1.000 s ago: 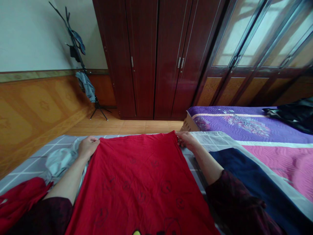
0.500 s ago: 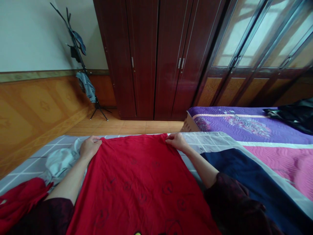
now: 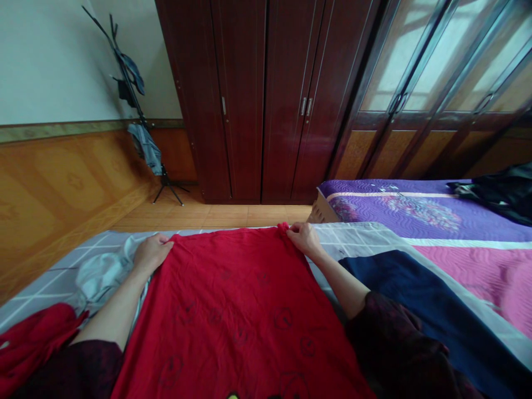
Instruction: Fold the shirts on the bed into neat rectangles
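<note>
A red printed garment (image 3: 241, 299), probably a shirt, lies spread across the bed in front of me, its lower part running out of the picture. My left hand (image 3: 152, 254) pinches its far left corner. At the far right corner my right hand (image 3: 305, 238) is closed on the cloth, which bunches a little at the fingers. Left of my left hand rests a crumpled pale grey-blue cloth (image 3: 102, 277), and nearer to me another red garment (image 3: 39, 338). Dark blue folded fabric (image 3: 415, 299) lies beyond my right forearm.
The bed has a grey checked sheet (image 3: 353, 235). To its right is a purple and pink quilted bedspread (image 3: 386, 194) with a black garment (image 3: 502, 194) on it. A dark red wardrobe (image 3: 266, 100) and a coat stand (image 3: 128, 83) stand beyond the bed.
My right hand has shifted slightly to the right, and the cloth at that corner now bunches up a little more. My left hand keeps its grip in nearly the same place.
</note>
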Available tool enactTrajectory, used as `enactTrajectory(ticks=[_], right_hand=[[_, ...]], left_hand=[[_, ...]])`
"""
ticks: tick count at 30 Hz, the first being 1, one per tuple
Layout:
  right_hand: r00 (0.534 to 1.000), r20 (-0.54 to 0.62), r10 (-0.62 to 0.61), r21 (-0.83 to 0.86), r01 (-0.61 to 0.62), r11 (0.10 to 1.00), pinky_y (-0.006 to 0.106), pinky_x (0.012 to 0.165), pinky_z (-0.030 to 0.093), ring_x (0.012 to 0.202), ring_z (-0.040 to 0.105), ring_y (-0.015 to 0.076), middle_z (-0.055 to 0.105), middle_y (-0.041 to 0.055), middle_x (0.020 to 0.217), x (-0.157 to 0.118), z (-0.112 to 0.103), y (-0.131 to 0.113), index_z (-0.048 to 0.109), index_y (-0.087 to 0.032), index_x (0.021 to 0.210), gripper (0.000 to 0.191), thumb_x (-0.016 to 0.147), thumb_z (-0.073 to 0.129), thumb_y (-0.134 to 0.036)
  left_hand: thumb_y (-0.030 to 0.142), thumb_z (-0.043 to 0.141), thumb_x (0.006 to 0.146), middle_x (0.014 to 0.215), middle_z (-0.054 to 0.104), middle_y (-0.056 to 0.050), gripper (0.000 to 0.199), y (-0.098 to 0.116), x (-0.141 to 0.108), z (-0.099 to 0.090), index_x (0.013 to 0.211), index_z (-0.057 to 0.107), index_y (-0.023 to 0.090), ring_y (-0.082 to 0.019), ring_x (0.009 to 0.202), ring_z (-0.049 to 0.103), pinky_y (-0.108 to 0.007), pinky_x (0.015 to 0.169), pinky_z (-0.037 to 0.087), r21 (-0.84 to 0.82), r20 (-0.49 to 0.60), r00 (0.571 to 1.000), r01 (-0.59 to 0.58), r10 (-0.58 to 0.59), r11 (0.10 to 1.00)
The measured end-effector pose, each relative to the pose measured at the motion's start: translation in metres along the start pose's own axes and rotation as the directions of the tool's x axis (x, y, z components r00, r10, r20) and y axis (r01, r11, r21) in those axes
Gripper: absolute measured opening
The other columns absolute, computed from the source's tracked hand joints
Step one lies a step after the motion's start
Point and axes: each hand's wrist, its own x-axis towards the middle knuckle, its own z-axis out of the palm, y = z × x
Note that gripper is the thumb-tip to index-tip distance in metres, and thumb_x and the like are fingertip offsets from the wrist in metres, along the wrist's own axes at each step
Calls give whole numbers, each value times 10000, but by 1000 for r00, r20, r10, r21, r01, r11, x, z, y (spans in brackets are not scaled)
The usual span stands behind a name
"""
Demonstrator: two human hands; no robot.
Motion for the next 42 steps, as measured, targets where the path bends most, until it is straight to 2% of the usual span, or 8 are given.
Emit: enactTrajectory(ticks=[5, 9, 15, 22, 27, 33, 39, 42], right_hand=[[974, -130, 184, -73, -195, 978, 252, 604, 382, 820, 634, 212, 697, 117, 878, 11, -19, 30, 692, -159, 874, 307, 844, 432, -319], [959, -150, 242, -132, -262, 956, 277, 628, 399, 850, 633, 242, 690, 143, 913, 10, -20, 46, 690, -154, 896, 297, 833, 436, -295], [979, -107, 175, -196, -193, 961, 285, 677, 410, 869, 632, 235, 687, 122, 929, 9, -7, 41, 678, -168, 941, 297, 854, 446, -333], [981, -123, 152, -256, -179, 950, 318, 681, 418, 894, 634, 270, 680, 128, 947, 9, -7, 45, 651, -182, 983, 328, 881, 392, -354], [988, -98, 122, -284, -145, 948, 327, 680, 418, 901, 636, 291, 688, 145, 947, 8, -8, 41, 662, -173, 997, 318, 845, 459, -365], [997, -55, 50, -268, -63, 961, 298, 669, 413, 892, 642, 259, 700, 102, 901, 3, -7, 33, 694, -215, 948, 310, 845, 458, -386], [981, -140, 133, -248, -165, 955, 312, 619, 403, 848, 651, 279, 696, 142, 898, 7, -8, 41, 697, -178, 938, 345, 860, 391, -317], [985, -156, 80, -230, -115, 966, 299, 618, 394, 832, 651, 261, 703, 110, 877, 6, -10, 38, 669, -194, 1037, 343, 853, 417, -336]], left_hand=[[328, 463, 853, 886, 706, -91, 222, 3, -2, 0, 925, 623, 192, -255, 848, 654, -293, 663, 468, 50, -94, 995, 24, -20, 998], [322, 427, 878, 909, 702, -92, 235, 8, -7, -1, 969, 608, 203, -256, 855, 654, -290, 657, 463, 99, -102, 995, 9, 1, 995], [345, 421, 889, 917, 703, -75, 249, 14, -15, -2, 973, 624, 229, -265, 892, 649, -297, 695, 456, 170, -70, 995, -54, 67, 984], [360, 294, 935, 985, 691, -122, 376, 14, -14, -3, 1110, 581, 190, -275, 922, 642, -314, 693, 462, 212, -148, 989, 56, -25, 976], [410, 399, 877, 918, 704, -101, 308, 15, -16, -1, 954, 640, 234, -296, 876, 649, -325, 665, 458, 230, -57, 998, 11, 2, 973], [476, 408, 859, 966, 702, -100, 346, 16, -16, -2, 988, 641, 255, -304, 899, 645, -338, 676, 462, 223, -34, 999, 17, -9, 975], [464, 405, 864, 962, 706, -94, 334, 16, -15, -1, 989, 642, 264, -306, 904, 645, -346, 673, 469, 204, -47, 998, 52, -43, 978], [463, 418, 861, 969, 705, -96, 327, 17, -16, -1, 991, 639, 260, -314, 917, 642, -359, 691, 469, 191, -56, 997, 54, -44, 980]])
